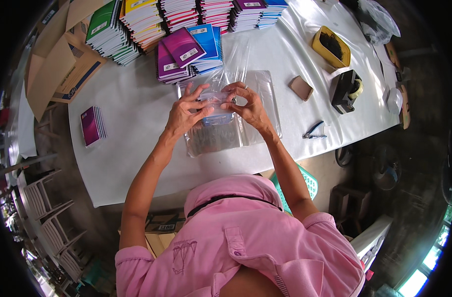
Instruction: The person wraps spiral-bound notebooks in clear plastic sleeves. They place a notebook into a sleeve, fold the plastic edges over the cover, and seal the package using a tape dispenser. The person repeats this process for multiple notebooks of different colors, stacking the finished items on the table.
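Observation:
Between my hands is a clear plastic bag [217, 97], its edge raised off the table and its long see-through part trailing away toward the notebooks. My left hand [187, 110] grips the bag's left side, with thumb and fingertips closing on the film. On the other side, my right hand [249, 105] pinches the edge between thumb and forefinger. A stack of flat clear plastic bags [211, 138] lies under both hands. Something bluish shows through the film below the fingers; I cannot tell what it is. Just beyond sit spiral notebooks, purple [185, 47] and blue [206, 39].
Tall piles of spiral notebooks [179, 15] line the far edge. An open carton [77, 69] stands far left, a small purple notebook pile [93, 126] nearer. At right are a yellow tub [330, 47], a brown dish [301, 88], a tape dispenser [345, 93] and nippers [314, 130].

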The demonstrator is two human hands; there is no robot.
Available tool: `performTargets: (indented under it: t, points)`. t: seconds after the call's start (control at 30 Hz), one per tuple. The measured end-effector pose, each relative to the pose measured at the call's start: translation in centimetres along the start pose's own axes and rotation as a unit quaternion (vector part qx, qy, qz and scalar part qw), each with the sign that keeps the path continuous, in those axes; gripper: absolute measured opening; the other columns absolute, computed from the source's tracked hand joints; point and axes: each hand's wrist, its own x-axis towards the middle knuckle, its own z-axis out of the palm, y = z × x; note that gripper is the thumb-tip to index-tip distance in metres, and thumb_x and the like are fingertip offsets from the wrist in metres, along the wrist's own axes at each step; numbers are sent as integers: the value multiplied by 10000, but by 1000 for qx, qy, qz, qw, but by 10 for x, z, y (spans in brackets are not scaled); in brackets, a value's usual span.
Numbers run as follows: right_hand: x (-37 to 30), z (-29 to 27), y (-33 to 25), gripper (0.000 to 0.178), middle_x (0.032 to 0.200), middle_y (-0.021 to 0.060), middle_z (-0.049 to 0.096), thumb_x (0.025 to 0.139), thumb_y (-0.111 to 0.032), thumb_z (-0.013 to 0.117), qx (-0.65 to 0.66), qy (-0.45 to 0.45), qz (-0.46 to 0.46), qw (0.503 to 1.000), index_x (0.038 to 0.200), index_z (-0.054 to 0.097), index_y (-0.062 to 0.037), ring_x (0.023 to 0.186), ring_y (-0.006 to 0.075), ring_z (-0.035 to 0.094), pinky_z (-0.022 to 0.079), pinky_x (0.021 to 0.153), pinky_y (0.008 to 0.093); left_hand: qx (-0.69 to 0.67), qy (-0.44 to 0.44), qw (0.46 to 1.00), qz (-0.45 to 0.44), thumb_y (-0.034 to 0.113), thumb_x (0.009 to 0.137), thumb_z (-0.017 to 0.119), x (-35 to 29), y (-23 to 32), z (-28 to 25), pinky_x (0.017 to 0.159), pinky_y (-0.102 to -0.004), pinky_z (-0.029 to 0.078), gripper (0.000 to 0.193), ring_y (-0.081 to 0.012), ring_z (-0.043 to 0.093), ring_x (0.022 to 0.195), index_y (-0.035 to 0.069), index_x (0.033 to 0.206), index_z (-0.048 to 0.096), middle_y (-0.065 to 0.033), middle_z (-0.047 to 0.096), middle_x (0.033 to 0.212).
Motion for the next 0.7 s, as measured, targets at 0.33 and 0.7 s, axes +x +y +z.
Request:
performTargets:
  t: [0.33,0.7]
  points:
    - [20,-6,-3,322,899,20,617,688,-98,825,70,3,115,991,938,638,-22,934,155,595,454,823,294,-219,152,964,8,51,707,778,13,18,16,1052,-309,360,590,-240,368,1365,75,1271,606,-104,624,1245]
    - [22,-4,8,190,998,60,612,674,95,696,195,-56,130,971,777,749,-56,949,167,572,483,796,307,-160,-299,937,-81,196,783,732,52,-19,-35,1119,-430,247,343,-255,326,1386,75,1103,706,-91,576,1317]
